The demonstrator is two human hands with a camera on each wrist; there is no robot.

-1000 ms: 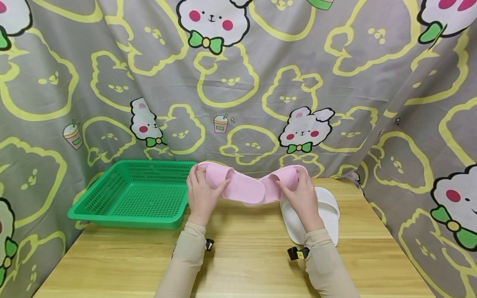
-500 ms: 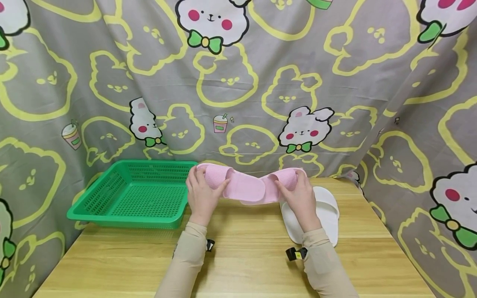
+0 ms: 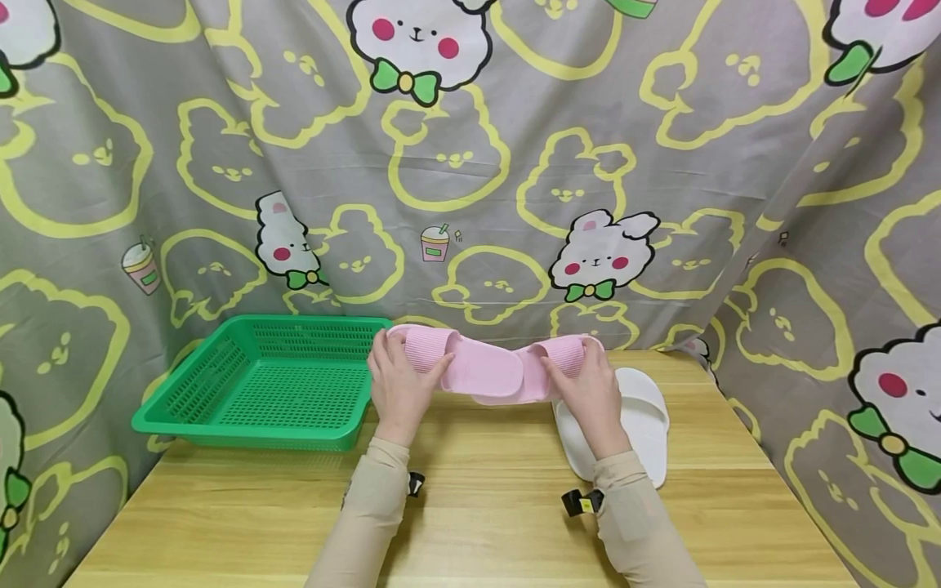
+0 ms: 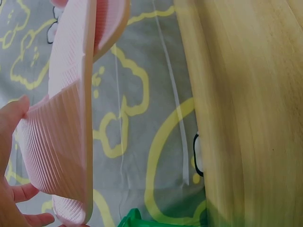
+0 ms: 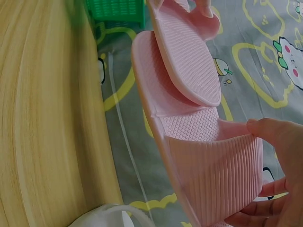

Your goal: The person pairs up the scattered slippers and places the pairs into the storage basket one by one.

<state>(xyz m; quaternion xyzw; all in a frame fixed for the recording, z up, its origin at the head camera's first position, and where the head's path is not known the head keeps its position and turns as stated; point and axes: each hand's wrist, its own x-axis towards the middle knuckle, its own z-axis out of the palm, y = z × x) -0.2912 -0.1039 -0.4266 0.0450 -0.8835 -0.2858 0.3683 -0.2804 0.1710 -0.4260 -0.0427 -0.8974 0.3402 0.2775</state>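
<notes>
Two pink slippers with ribbed straps are held up over the table, toes outward and heels overlapping. My left hand (image 3: 400,380) grips the left pink slipper (image 3: 481,369) at its strap, thumb on the strap's inner edge. On the other side, my right hand (image 3: 591,392) holds the right pink slipper (image 3: 535,374) the same way, and its heel lies behind the left one's heel. In the right wrist view the ribbed strap (image 5: 218,177) shows between thumb and fingers. The left wrist view shows the left slipper's strap (image 4: 54,142) edge-on, fingers around its toe end.
A green plastic basket (image 3: 257,435) with perforated walls stands at the left, beside my left hand. White slipper footwear (image 3: 647,433) lies on the wooden table (image 3: 485,498) at the right, partly covered by my right hand. A patterned curtain (image 3: 470,180) hangs behind the table.
My right hand has sunk slightly and shifted a little left with its pink slipper. My left hand and its slipper have barely moved.
</notes>
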